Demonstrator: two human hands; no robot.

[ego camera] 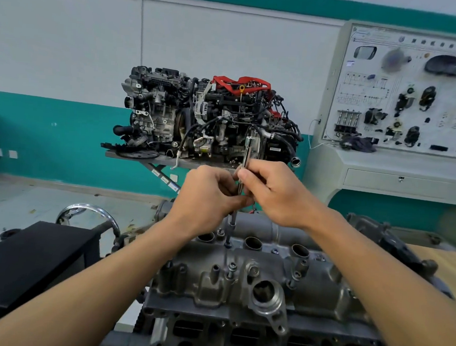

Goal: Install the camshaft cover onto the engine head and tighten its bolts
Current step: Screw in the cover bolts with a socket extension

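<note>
The grey camshaft cover (265, 278) lies on the engine head (237, 335) at the lower middle. A slim silver driver tool (247, 152) stands upright above it, its long shaft (231, 227) reaching down to a bolt (227, 245) on the cover's far side. My right hand (276, 192) grips the tool's handle. My left hand (209, 196) pinches the shaft just below. Another bolt (231, 269) stands raised on the cover nearer to me.
A black box (31, 261) sits at the left with a chrome handle (92, 212) behind it. A complete engine (206, 117) rests on a stand at the back. A training panel (410, 99) fills the right wall. A wooden bench top (446, 269) lies at the right.
</note>
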